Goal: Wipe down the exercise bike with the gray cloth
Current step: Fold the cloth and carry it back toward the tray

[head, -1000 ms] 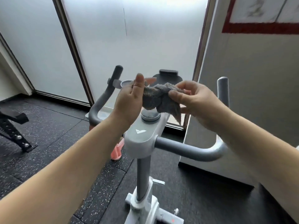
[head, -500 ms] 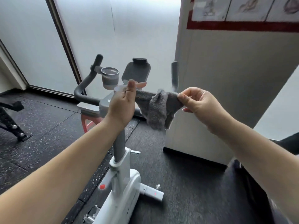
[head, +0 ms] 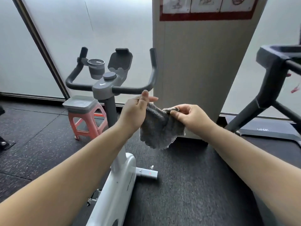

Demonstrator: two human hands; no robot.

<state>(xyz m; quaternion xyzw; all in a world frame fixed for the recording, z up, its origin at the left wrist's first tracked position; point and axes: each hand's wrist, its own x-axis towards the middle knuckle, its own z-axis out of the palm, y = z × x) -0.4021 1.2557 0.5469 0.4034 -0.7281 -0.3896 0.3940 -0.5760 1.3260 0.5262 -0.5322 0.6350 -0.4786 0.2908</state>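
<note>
gray cloth (head: 160,128) hangs below both hands' pinching grip.

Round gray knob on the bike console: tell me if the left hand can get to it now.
Probably yes. The round gray knob sits exposed with nothing over it, but the left hand is pinching the gray cloth, so it must let go or carry the cloth along.

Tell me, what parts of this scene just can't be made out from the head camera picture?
- Exercise bike: seat and rear are cut off by the bottom edge; the left forearm covers part of its post.
- Gray cloth: its top corners are hidden inside the left hand and right hand.
- Poster: cropped by the top edge, drawings too blurred to read.
- Treadmill: mostly beyond the right edge.
</note>
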